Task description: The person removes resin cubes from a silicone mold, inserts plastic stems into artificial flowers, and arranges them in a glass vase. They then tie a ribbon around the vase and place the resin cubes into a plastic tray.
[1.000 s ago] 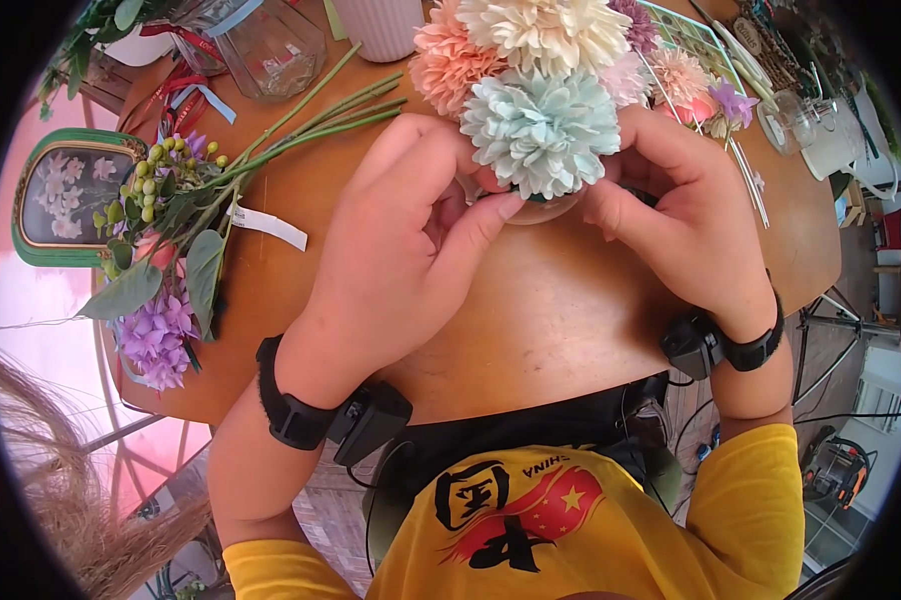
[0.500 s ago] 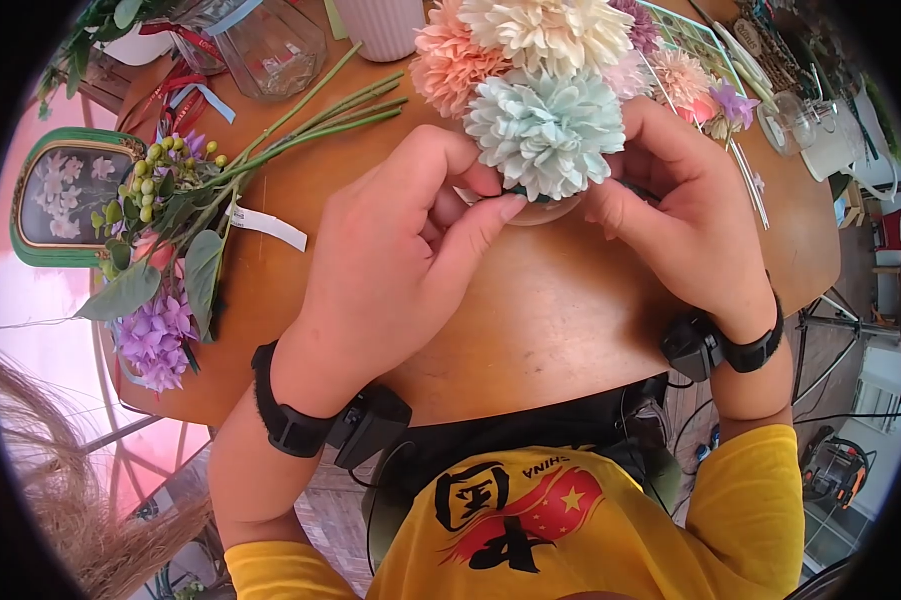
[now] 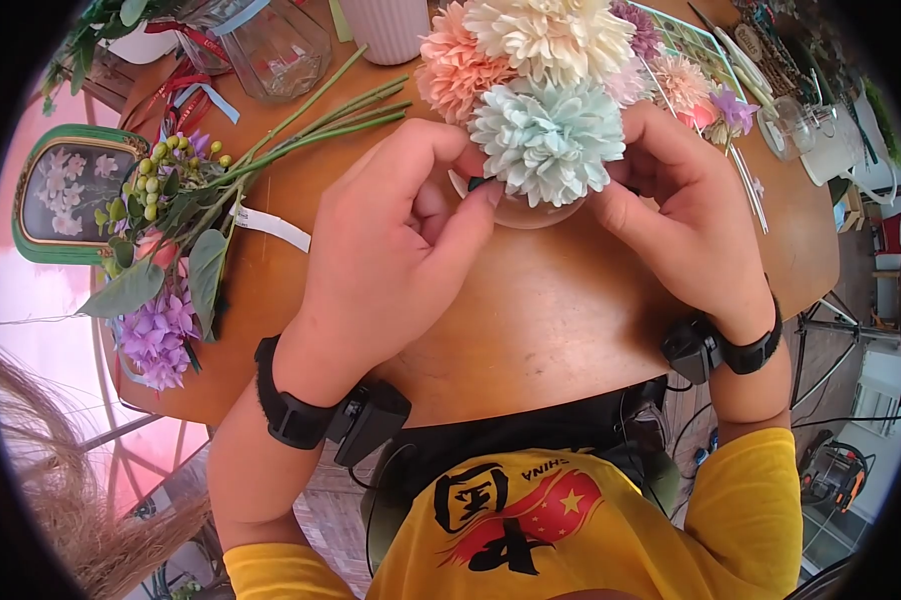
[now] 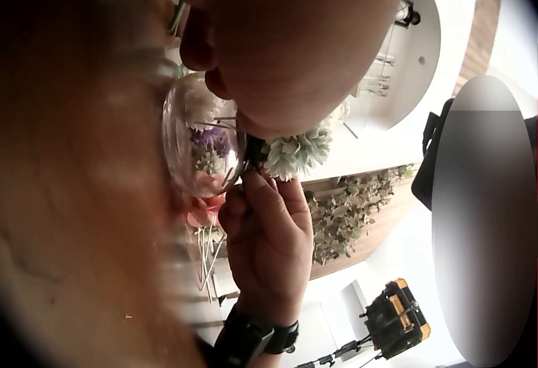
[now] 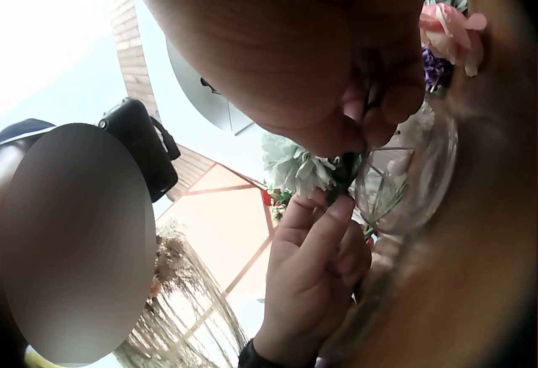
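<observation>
A pale blue flower [image 3: 548, 137] stands at the mouth of a round clear glass vase [image 3: 541, 214], beside a cream flower [image 3: 556, 35] and a coral flower [image 3: 459, 62]. My left hand [image 3: 391, 245] pinches something dark green under the blue flower's left side with thumb and forefinger. On the right, my right hand [image 3: 686, 215] has thumb and forefinger curled at the flower's underside, tips partly hidden by petals. In the left wrist view the glass vase [image 4: 202, 137] lies next to the fingertips; the right wrist view shows dark green between flower [image 5: 294, 164] and vase [image 5: 412, 174].
Purple flowers and berries [image 3: 156, 320] with long stems lie left, by a green oval frame [image 3: 66, 195]. A faceted glass vase [image 3: 276, 55] and white ribbed pot [image 3: 386, 30] stand behind. At the right are a glass jar [image 3: 786, 128] and more flowers [image 3: 681, 85].
My left hand's fingertips have shifted slightly left, and dark green now shows at them. The blue flower has moved slightly down and right. My right hand has hardly moved.
</observation>
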Available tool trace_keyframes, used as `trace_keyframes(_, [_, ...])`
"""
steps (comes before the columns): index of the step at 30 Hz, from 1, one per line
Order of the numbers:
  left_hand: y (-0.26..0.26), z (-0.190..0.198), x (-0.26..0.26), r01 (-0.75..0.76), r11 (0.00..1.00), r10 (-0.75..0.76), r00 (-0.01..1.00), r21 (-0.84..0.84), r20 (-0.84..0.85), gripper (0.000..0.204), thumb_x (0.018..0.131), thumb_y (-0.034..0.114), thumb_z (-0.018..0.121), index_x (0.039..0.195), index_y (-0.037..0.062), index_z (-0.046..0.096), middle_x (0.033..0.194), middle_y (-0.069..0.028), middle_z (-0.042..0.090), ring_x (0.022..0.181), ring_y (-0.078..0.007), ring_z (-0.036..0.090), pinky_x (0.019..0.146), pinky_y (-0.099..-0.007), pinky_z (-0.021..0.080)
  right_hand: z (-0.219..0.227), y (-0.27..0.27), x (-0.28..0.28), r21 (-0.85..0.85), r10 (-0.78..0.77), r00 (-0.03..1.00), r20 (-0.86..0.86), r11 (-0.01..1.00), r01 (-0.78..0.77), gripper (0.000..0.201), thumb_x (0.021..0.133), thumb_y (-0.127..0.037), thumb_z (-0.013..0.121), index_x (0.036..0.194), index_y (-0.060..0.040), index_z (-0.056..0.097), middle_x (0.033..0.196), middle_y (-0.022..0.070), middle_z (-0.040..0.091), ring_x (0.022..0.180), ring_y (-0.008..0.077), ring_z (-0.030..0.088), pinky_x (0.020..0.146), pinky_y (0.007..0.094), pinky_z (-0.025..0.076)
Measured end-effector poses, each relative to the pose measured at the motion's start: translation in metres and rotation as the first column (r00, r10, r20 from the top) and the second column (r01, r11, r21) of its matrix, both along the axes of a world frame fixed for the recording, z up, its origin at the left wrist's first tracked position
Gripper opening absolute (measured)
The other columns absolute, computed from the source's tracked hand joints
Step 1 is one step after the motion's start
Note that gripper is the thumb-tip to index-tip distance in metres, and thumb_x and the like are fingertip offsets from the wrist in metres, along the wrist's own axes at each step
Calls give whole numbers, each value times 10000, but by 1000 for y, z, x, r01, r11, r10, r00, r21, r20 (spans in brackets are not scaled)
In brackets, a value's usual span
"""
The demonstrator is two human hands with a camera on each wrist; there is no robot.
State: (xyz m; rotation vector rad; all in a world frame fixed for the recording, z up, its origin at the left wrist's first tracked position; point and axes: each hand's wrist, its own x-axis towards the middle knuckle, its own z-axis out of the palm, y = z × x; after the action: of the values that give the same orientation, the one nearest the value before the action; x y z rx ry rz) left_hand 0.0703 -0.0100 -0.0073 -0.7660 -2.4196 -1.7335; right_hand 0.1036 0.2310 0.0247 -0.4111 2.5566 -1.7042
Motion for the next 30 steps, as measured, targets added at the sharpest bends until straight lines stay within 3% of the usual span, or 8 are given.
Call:
trace_keyframes(7, [0, -1, -2, -5, 995, -2, 997, 95, 74, 146, 920, 41, 718, 1025, 53, 617, 580, 49, 482, 516, -30, 408, 504, -231, 330, 1, -1, 0, -55, -30, 998, 48, 998, 33, 239, 946, 14, 628, 1180, -17, 585, 1131, -2, 654, 1050, 59, 621, 926, 240, 503])
trace_keyframes(13, [-1, -4, -5, -16, 996, 11, 998, 83, 61, 147, 935, 58, 711, 1046, 58, 615, 585, 48, 497, 518, -21, 419, 508, -221, 326, 2, -1, 0, -20, -43, 998, 44, 999, 44, 229, 947, 10, 650, 1156, -19, 558, 1126, 8, 657, 1058, 70, 626, 947, 250, 504])
trace_keyframes(20, [-2, -7, -7, -19, 989, 1, 993, 145, 122, 158, 938, 73, 721, 1043, 51, 606, 608, 62, 511, 526, -2, 423, 509, -210, 318, 1, 1, 0, -28, -25, 999, 41, 999, 26, 203, 963, -4, 669, 1123, -24, 546, 1085, -4, 641, 1004, 56, 603, 906, 239, 499])
trace_keyframes(26, [-4, -4, -10, 40, 955, -125, 953, 294, 276, 148, 971, 18, 683, 1077, 29, 581, 853, 51, 613, 642, 19, 493, 551, -176, 355, -5, 1, -3, -111, -29, 999, 32, 993, 32, 199, 946, -1, 682, 1073, -45, 535, 1034, -22, 617, 953, 57, 590, 870, 229, 493])
trace_keyframes(30, [-7, -1, -10, 41, 903, -220, 899, 429, 378, 159, 983, -10, 658, 1109, 24, 566, 972, 28, 627, 792, 4, 562, 672, -158, 434, -4, 1, -4, -162, -42, 997, 63, 985, 52, 208, 911, 20, 670, 987, -71, 499, 982, -22, 579, 872, 55, 566, 792, 220, 484])
